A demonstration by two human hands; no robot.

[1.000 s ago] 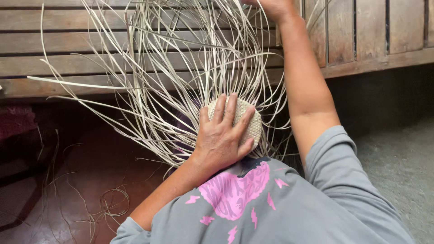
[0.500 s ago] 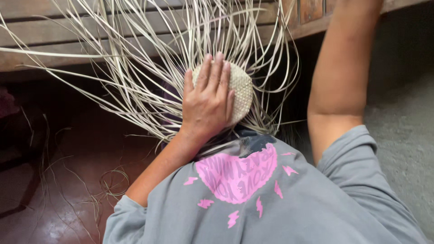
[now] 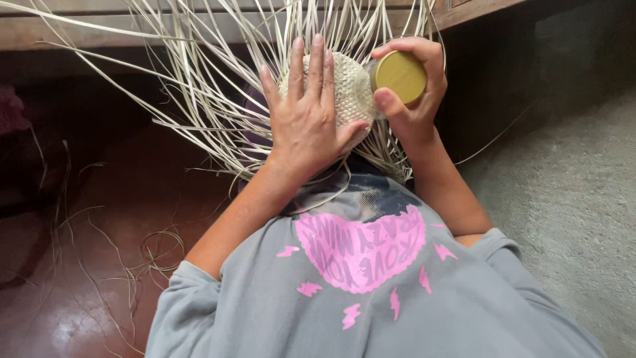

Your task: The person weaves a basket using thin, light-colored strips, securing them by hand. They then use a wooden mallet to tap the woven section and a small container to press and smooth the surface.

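L hand (image 3: 306,119) flat on woven base (image 3: 344,86); R hand (image 3: 412,93) grips wooden disc (image 3: 399,75).

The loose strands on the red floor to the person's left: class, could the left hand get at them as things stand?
Probably yes: the left hand lies flat on the woven dome, holding nothing, and nothing blocks the way to the loose strands.

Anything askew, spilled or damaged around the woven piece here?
Nothing looks damaged. Loose strands lie scattered on the red floor. The left hand presses the woven dome; the right hand holds a round yellow-capped object.
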